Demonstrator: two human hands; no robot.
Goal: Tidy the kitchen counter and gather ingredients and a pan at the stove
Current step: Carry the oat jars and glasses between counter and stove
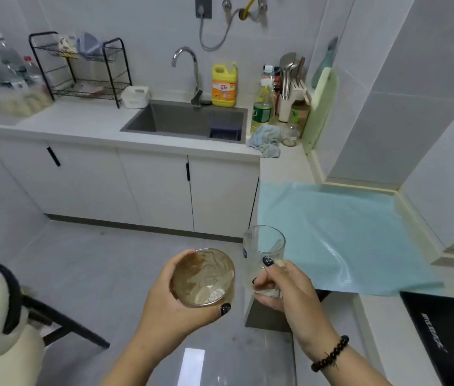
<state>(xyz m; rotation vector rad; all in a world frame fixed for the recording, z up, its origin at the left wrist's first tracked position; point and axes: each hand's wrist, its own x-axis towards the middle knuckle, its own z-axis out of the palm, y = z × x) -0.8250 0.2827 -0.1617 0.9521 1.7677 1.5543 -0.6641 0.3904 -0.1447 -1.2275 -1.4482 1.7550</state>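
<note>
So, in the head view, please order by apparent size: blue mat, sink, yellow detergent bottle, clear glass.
1. blue mat
2. sink
3. clear glass and yellow detergent bottle: look alike; the glass is much nearer the camera, so unsure.

A short glass (203,277) smeared brown inside tilts towards us; at its three o'clock, a taller clear glass (263,252) stands upright.

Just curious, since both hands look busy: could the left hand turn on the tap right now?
Probably not as things stand: the left hand grips a stained glass, and the tap stands well away across the floor, behind the sink.
</note>
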